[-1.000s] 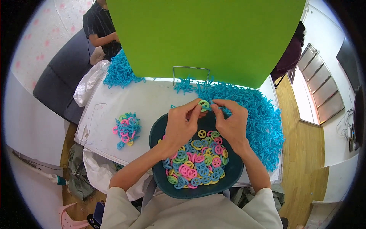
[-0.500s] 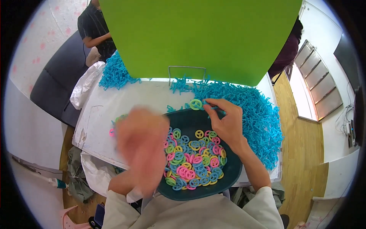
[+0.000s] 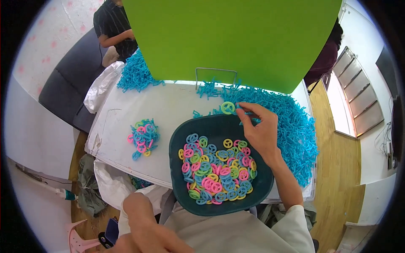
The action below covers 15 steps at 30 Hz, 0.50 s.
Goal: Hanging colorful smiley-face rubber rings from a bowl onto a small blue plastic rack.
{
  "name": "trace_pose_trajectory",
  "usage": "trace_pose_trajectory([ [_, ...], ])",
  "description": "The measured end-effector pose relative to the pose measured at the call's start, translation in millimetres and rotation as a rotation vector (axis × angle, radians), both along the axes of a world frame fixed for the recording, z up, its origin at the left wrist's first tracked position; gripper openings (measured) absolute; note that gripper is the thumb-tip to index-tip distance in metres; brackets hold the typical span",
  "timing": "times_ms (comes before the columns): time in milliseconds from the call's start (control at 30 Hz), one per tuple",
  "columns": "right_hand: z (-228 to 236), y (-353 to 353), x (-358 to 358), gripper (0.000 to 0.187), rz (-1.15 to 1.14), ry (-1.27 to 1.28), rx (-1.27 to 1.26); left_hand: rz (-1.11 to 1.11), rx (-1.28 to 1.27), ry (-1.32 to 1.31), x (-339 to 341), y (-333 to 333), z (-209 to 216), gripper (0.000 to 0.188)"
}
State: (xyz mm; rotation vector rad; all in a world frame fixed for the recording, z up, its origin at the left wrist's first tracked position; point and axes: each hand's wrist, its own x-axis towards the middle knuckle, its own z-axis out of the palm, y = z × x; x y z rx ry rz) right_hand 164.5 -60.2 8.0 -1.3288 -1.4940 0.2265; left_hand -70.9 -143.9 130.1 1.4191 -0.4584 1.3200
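My right hand [image 3: 262,128] is closed in a pinch above the far right rim of a dark green tub [image 3: 179,139]. At its fingertips is a small green plastic wheel [image 3: 228,108], apparently on a blue stick piece mostly hidden by the fingers. Many small plastic wheels [image 3: 216,187], pink, blue, yellow and green, lie in the tub on my lap. My left hand [image 3: 154,236] is low at the bottom edge, near my body and left of the tub; its fingers are blurred and partly cut off.
Blue stick pieces [image 3: 291,135] are heaped on the white table [image 3: 179,99] at right, with another heap [image 3: 137,71] at far left. Wheels joined with blue sticks form a small pile [image 3: 144,137]. A green board [image 3: 232,42] stands behind; a person [image 3: 114,27] sits beyond it.
My left hand has swung from beside the tub down toward my body, uncovering the small pile on the table. My right hand keeps its pinch; the whole view has shifted slightly.
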Motion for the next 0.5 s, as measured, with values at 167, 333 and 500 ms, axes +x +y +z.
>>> trace_pose_trajectory([
  [167,6,-2,0,0.025,0.017,0.156,-0.046,0.251,0.322,0.42,-7,42,-19,0.015],
  [333,10,-4,7,0.014,0.145,0.299,-0.214,0.978,0.617,1.446,32,123,-112,0.027],
  [500,6,3,16,0.017,0.285,0.636,-0.364,0.891,0.931,1.62,38,126,-157,0.024],
])
